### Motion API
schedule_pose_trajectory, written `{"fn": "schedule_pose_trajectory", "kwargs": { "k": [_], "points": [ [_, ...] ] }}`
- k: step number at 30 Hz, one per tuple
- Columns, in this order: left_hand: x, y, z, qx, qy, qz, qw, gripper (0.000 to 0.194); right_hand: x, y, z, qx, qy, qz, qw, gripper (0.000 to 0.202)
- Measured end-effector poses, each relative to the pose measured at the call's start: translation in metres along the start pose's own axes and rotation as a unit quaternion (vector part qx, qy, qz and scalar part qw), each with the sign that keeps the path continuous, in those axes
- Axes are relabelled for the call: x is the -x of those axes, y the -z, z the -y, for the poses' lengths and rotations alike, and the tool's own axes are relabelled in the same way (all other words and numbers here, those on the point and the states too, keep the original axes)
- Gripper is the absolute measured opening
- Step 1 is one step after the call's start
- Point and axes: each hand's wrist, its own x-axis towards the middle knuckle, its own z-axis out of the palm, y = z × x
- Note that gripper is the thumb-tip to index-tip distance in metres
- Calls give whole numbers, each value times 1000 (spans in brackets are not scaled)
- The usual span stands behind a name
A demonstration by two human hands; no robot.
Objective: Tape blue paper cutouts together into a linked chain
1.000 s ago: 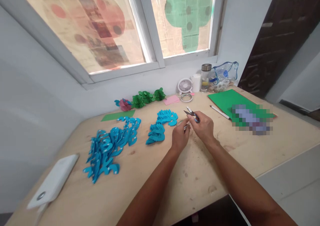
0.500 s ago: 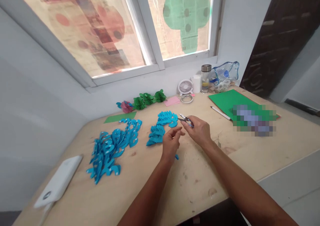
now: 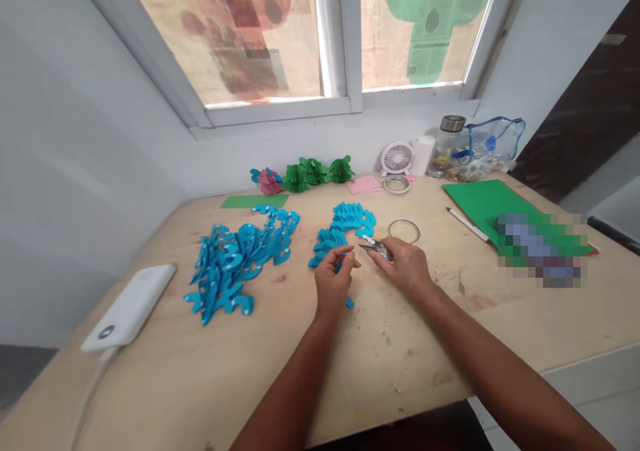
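In my right hand [image 3: 407, 264] is a small pair of scissors [image 3: 371, 246], its pointed blades apart and aimed left toward my other hand. My left hand [image 3: 334, 279] pinches thumb and fingertips together just left of the blades; whatever is between them is too small to make out. Behind the left hand lie stacks of folded blue paper pieces, one stack [image 3: 330, 239] nearer and another stack [image 3: 353, 218] farther back. A small blue scrap [image 3: 349, 302] shows beside my left wrist. A thin ring-shaped coil [image 3: 404, 222] rests just beyond my right hand.
Left lies a heap of blue paper pieces with white patches [image 3: 230, 258], near a white power bank [image 3: 131, 308] with a cable. Green paper flowers [image 3: 314, 172], a small fan [image 3: 397, 158] and a bottle [image 3: 447, 148] line the wall. A green sheet [image 3: 480, 198] and a pen [image 3: 467, 224] sit right.
The view has tilted downward and turned left. My left fingers have drawn closer together into a pinch. The ring-shaped coil beside my right hand now shows clearly; the scissors stay in my right hand.
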Motion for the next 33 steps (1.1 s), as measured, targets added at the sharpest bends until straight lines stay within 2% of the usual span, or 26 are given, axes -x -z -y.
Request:
{"fn": "schedule_pose_trajectory", "kwargs": {
  "k": [5, 8, 11, 13, 20, 33],
  "points": [
    [1, -4, 0, 34, 81, 38, 995, 34, 1, -5, 4, -33, 5, 34, 999, 30],
    [1, -6, 2, 25, 86, 48, 995, 30, 2, -6, 8, -58, 11, 57, 997, 31],
    [1, -5, 4, 23, 87, 34, 995, 31, 3, -7, 8, -96, 26, 76, 992, 30],
    [1, -3, 4, 20, 85, 25, 996, 31, 3, -7, 8, -129, 37, 72, 988, 29],
    [3, -2, 3, -19, 62, 13, 998, 30, 0, -2, 9, -223, 39, -11, 974, 13],
    [4, -2, 6, -65, 6, 41, 997, 25, -1, -2, 12, -248, 30, 1, 968, 6]
  ]
}}
